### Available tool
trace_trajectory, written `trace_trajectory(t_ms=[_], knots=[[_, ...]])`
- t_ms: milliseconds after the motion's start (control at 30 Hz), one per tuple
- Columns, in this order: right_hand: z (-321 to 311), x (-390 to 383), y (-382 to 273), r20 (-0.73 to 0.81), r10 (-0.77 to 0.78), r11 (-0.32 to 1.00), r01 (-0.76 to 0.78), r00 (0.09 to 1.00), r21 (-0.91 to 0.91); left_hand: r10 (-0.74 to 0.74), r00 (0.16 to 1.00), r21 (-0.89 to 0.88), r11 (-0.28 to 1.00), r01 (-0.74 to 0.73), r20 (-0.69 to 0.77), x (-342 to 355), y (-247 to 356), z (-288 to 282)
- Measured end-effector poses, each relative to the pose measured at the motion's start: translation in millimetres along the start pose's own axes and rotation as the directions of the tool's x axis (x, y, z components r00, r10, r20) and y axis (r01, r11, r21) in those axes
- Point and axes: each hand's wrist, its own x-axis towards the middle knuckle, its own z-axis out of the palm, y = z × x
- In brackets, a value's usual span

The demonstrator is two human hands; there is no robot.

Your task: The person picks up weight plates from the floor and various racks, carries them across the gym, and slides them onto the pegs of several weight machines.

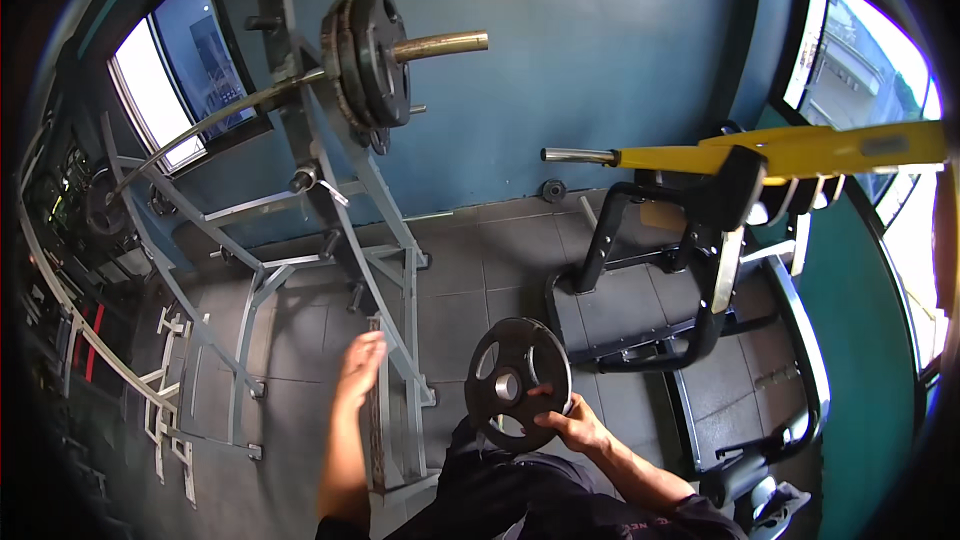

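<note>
A round black weight plate (485,392) with cut-out grips and a metal centre ring is tilted in front of my body. My right hand (572,424) is closed on its lower right rim, with fingers reaching into a cut-out. My left hand (361,368) is raised beside the grey rack upright (345,225), its fingers loosely bent and holding nothing I can see. Whether it touches the rusty post (377,430) behind it, I cannot tell. Above, several dark plates (381,55) are loaded on a barbell (440,45) resting on the rack.
To the right stands a machine with a yellow arm (660,157) and a black frame (700,330). A small plate (553,190) lies by the blue wall (570,60). White metal frames (165,380) stand at far left. Grey tiles (450,270) cover the floor.
</note>
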Motion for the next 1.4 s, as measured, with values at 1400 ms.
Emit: trace_trajectory(t_ms=[1400], knots=[[-318.2,965.7,209.0,-0.511,0.446,0.830,-0.553,0.735,-0.070,0.375,0.318,0.478,0.799,0.365,-0.871,450.1,177.4,-15.1]])
